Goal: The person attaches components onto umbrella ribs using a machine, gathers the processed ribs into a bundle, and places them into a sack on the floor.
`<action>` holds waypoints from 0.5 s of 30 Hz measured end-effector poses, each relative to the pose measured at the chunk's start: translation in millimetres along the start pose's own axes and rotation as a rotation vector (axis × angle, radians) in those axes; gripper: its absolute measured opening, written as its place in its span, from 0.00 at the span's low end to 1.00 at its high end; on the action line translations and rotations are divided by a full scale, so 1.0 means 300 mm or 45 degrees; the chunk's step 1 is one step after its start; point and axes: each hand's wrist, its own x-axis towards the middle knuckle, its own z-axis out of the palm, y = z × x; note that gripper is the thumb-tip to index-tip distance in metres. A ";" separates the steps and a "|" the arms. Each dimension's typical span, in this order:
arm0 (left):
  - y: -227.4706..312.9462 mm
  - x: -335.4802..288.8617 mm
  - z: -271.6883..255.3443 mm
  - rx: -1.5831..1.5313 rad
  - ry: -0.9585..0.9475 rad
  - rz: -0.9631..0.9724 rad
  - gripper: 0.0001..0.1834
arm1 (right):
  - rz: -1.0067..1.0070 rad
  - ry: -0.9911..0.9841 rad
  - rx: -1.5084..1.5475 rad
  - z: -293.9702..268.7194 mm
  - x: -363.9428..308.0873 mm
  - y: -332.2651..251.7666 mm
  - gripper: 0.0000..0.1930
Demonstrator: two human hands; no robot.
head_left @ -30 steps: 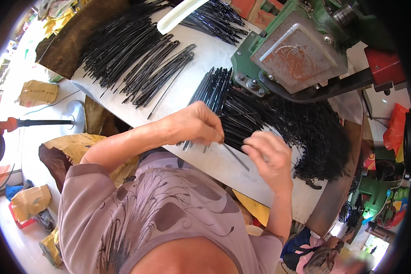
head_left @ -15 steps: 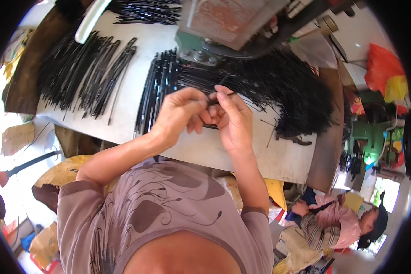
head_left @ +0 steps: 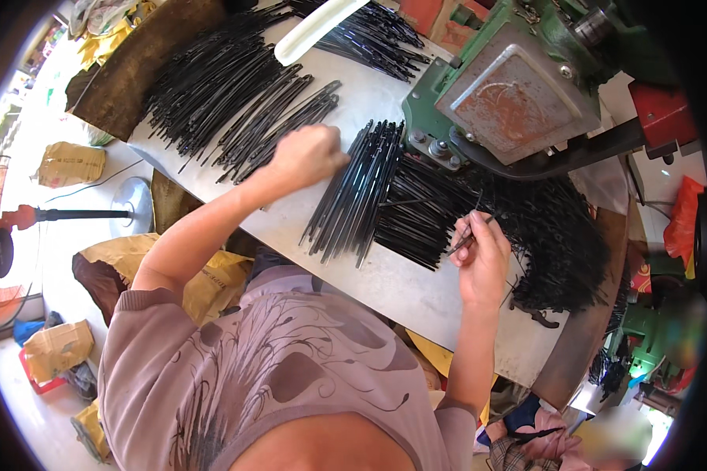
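Beside machine, right hand pinching black rod

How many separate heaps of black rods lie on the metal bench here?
4, though more may be hidden. Far left heap; top heap beyond the white tube; neat bundle beside the left hand; tangled heap under the green machine, by the right hand.

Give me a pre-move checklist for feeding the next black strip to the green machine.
1. Right hand grips a thin black strip: ok.
2. Left hand free of strips: cannot tell, it is closed in a fist.
3. Sorted bundle lies neatly on the white table: ok.
4. Loose heap tidy: not ok, tangled.
5. Green machine feed opening clear: cannot tell, hidden.
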 end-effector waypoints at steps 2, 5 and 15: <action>-0.002 -0.004 0.032 0.084 0.116 0.105 0.10 | 0.027 -0.053 -0.029 0.029 0.014 0.010 0.08; -0.008 0.001 0.030 -0.021 0.078 0.096 0.08 | 0.051 -0.119 -0.098 0.047 0.020 0.021 0.09; 0.104 0.013 -0.009 -1.063 -0.172 0.016 0.03 | 0.067 -0.146 -0.198 0.023 0.130 0.003 0.14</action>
